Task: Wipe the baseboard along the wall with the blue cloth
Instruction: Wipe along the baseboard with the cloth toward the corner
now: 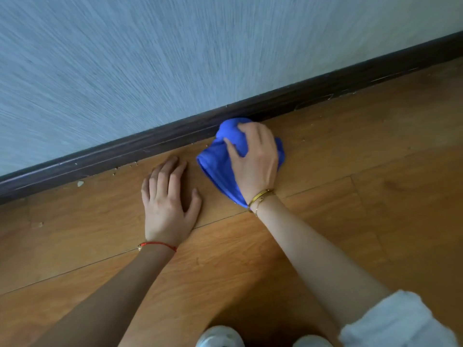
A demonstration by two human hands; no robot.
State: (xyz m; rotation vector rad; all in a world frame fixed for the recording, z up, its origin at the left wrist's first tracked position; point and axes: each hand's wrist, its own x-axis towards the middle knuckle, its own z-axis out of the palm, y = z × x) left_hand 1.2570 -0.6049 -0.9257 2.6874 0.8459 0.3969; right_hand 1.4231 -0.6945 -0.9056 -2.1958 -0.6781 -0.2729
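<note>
Right hand (253,156) grips blue cloth (218,161) against baseboard (150,144) | left hand (167,196) flat (released) on floor (350,196)

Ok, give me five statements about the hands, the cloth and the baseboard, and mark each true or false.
1. The right hand grips the blue cloth. True.
2. The left hand holds a corner of the cloth. False: it rests flat on the wood floor, apart from the cloth.
3. The cloth's bunched end touches the dark baseboard. True.
4. The baseboard is white. False: it is dark, below a pale textured wall.
5. Small crumbs and chips lie on the floor by the baseboard, left of the left hand. True.
</note>
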